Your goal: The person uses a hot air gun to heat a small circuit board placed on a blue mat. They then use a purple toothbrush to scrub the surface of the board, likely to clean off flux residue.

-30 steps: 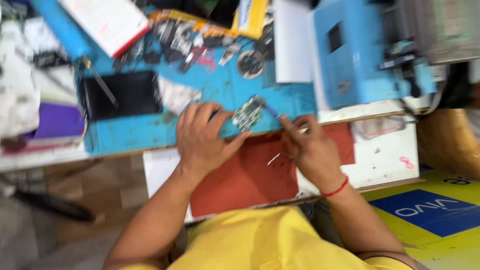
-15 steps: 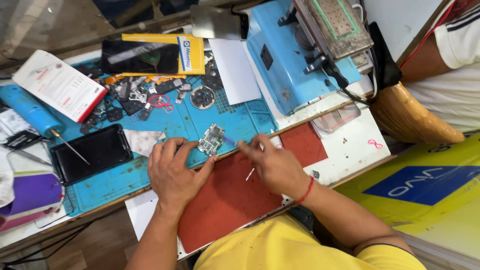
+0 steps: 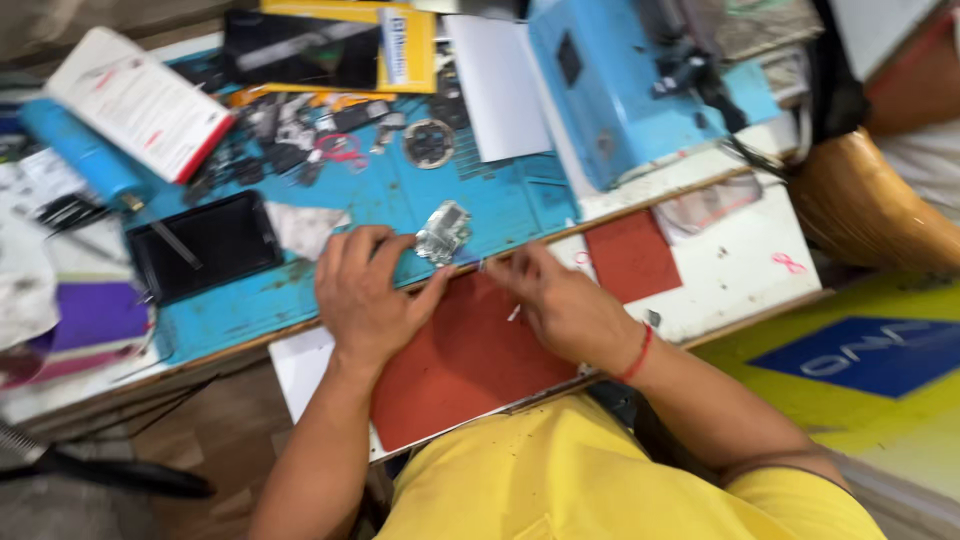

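My left hand [image 3: 368,290] rests at the front edge of a blue work mat [image 3: 400,205], its fingertips pinching a small silvery circuit board [image 3: 443,234]. My right hand [image 3: 560,305] sits just to the right over a red mat [image 3: 470,365], fingers curled around a thin tool whose tip points at the board. The tool itself is blurred and mostly hidden by the fingers. A red thread circles my right wrist.
A black phone [image 3: 205,245] lies left of my left hand. Small parts and a round piece [image 3: 429,142] are scattered at the back of the mat. A blue machine [image 3: 640,85] stands at back right, a white booklet [image 3: 140,100] at back left.
The view has shifted and come closer. Both hands stay on the small board; my right hand has lowered slightly toward the red mat.
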